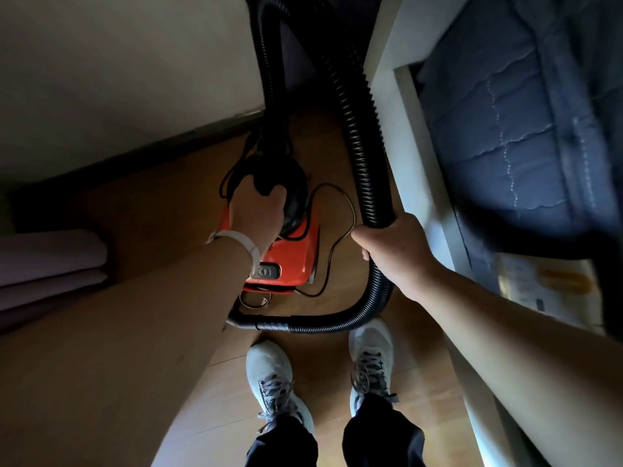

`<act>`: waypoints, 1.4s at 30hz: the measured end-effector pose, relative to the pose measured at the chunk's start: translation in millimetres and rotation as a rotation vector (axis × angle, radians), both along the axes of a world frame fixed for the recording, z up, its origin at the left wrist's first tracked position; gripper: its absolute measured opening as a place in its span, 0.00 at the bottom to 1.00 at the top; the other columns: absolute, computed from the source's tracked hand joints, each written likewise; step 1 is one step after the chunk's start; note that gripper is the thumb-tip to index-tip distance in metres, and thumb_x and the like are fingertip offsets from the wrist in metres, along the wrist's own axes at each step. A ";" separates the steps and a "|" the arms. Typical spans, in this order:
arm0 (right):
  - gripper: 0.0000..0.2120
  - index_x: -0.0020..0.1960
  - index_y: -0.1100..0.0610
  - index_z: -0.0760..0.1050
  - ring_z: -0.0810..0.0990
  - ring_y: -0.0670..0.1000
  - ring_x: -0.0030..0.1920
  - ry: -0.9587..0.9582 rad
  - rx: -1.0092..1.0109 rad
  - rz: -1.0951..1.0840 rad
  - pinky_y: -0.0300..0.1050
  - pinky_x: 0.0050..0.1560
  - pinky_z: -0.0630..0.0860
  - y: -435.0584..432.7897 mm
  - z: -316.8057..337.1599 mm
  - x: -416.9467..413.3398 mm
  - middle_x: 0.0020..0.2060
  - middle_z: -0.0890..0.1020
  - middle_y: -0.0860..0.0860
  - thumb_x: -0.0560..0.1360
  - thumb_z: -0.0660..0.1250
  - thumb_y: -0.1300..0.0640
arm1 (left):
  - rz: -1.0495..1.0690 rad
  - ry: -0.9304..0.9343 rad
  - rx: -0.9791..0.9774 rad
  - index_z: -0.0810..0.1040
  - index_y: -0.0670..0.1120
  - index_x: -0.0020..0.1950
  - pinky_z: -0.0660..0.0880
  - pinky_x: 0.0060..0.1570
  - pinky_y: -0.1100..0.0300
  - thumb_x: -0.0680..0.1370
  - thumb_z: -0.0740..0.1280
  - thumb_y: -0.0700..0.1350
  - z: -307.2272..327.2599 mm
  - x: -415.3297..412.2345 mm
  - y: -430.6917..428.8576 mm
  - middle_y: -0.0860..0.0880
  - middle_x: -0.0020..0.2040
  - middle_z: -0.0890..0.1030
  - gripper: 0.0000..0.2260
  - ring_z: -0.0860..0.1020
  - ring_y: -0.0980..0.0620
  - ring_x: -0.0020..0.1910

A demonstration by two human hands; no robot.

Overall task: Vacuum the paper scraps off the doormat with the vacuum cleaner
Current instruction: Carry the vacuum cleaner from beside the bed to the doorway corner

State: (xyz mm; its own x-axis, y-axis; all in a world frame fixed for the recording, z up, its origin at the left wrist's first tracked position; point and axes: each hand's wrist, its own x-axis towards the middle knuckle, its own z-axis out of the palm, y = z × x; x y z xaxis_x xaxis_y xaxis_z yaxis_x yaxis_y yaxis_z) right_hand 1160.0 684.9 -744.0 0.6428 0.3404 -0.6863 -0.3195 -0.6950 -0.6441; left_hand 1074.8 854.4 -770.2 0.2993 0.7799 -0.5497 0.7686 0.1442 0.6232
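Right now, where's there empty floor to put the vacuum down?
Bare wooden floor lies left of the orange vacuum cleaner, between it and the wall. It's crowded right of it: the power cord and black hose fill the gap beside the bed frame.

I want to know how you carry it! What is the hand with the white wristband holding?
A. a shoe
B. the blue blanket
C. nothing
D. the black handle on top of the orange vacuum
D: the left hand, with the white wristband, is wrapped around the black handle on top of the orange vacuum.
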 end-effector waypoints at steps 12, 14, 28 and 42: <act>0.06 0.32 0.62 0.71 0.70 0.52 0.27 0.085 0.115 -0.077 0.49 0.32 0.67 20.0 163.5 -35.5 0.24 0.71 0.58 0.60 0.66 0.60 | -0.074 0.011 0.033 0.74 0.45 0.61 0.68 0.43 0.64 0.78 0.65 0.43 154.2 -34.1 10.8 0.53 0.47 0.75 0.11 0.73 0.54 0.44; 0.06 0.31 0.62 0.70 0.70 0.52 0.26 0.077 0.140 -0.074 0.48 0.31 0.67 19.7 203.3 -42.7 0.24 0.71 0.58 0.60 0.66 0.61 | -0.081 0.003 0.034 0.75 0.43 0.63 0.68 0.48 0.59 0.78 0.65 0.43 192.7 -40.4 13.0 0.50 0.52 0.75 0.14 0.72 0.51 0.50; 0.08 0.32 0.60 0.70 0.73 0.52 0.29 -0.052 0.220 -0.019 0.47 0.33 0.70 9.5 453.8 -48.4 0.25 0.74 0.55 0.68 0.66 0.68 | -0.161 -0.140 0.087 0.75 0.43 0.61 0.70 0.52 0.58 0.79 0.66 0.44 454.8 -90.8 2.7 0.48 0.53 0.79 0.12 0.76 0.49 0.52; 0.04 0.40 0.62 0.73 0.74 0.52 0.29 -0.153 0.457 -0.072 0.50 0.37 0.74 -36.4 616.4 -9.8 0.27 0.75 0.55 0.70 0.66 0.69 | -0.354 -0.183 0.321 0.73 0.50 0.53 0.66 0.42 0.58 0.79 0.67 0.47 614.1 -76.8 -30.9 0.52 0.43 0.76 0.05 0.75 0.49 0.44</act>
State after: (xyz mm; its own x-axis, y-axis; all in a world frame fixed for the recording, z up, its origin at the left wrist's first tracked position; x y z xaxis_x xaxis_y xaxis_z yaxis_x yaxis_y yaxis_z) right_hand 1150.2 648.5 -127.6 0.7573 0.5360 -0.3730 -0.2343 -0.3101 -0.9214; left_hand 998.0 823.5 -156.2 0.6446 0.7344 -0.2125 0.6099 -0.3263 0.7222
